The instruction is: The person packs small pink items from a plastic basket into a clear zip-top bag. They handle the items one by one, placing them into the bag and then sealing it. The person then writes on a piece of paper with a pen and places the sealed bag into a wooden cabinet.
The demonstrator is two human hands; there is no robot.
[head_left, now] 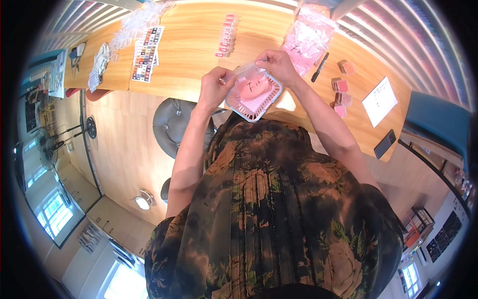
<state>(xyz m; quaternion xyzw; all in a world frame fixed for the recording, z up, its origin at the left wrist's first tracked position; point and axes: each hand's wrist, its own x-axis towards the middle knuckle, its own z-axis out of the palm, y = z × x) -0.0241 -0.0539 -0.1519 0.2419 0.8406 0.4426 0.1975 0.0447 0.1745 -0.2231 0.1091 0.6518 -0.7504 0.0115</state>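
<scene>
Pinched at its top edge between both hands is a clear plastic bag (256,85) with pink contents and a dark handwritten mark. My left hand (215,88) grips its left corner, fingers closed. The opposite corner sits between the closed fingers of my right hand (278,66). Beneath the bag is a small basket (253,118) with a pale blue rim and slotted sides, at the table's near edge. The bag hides most of the basket's inside, and whether the bag's top is sealed is too small to tell.
Right of my hands lie a large bag of pink pieces (309,40), a black marker (320,67), small boxes of pink and orange pieces (340,85), a white paper (380,101) and a phone (385,144). Farther off are a row of small pink-filled boxes (226,36) and a colour chart (146,55).
</scene>
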